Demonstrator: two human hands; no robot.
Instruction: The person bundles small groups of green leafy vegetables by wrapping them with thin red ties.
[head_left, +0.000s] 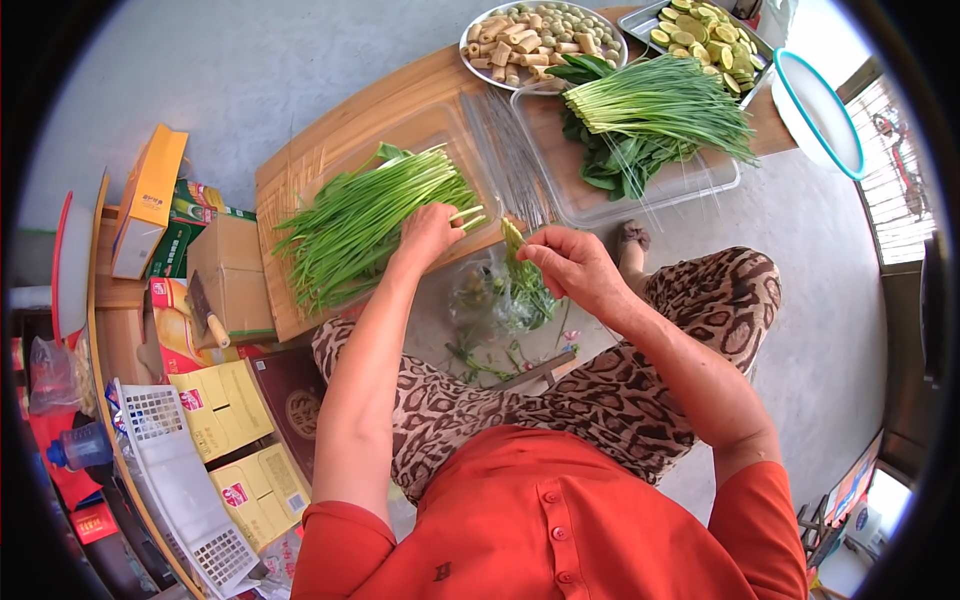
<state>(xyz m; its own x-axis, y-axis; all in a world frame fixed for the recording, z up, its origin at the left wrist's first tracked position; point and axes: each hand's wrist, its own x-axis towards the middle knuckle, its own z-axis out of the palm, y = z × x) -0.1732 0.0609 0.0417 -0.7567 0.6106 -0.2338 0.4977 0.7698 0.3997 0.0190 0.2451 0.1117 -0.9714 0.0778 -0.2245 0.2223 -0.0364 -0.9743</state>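
My left hand (431, 234) is closed around a few pale chive stems (471, 217). Beneath it a large heap of green chives (367, 217) lies in a clear plastic tray (431, 124). My right hand (581, 266) has its thumb and fingers pinched together beside a yellow-green strip of plant (513, 244); whether they grip it is unclear. Under this hand, a clear plastic bag (472, 292) with leafy green scraps sits between my knees. Thin metal skewers (517, 154) lie between the two trays.
A second clear tray (637, 206) carries another chive bundle (660, 105) and broad leaves (611, 161). Behind are a plate of tan rolls and balls (525, 45), a metal pan of sliced courgettes (705, 37) and a teal-rimmed basin (814, 112). A wooden-handled knife (210, 315) rests by cartons (232, 266).
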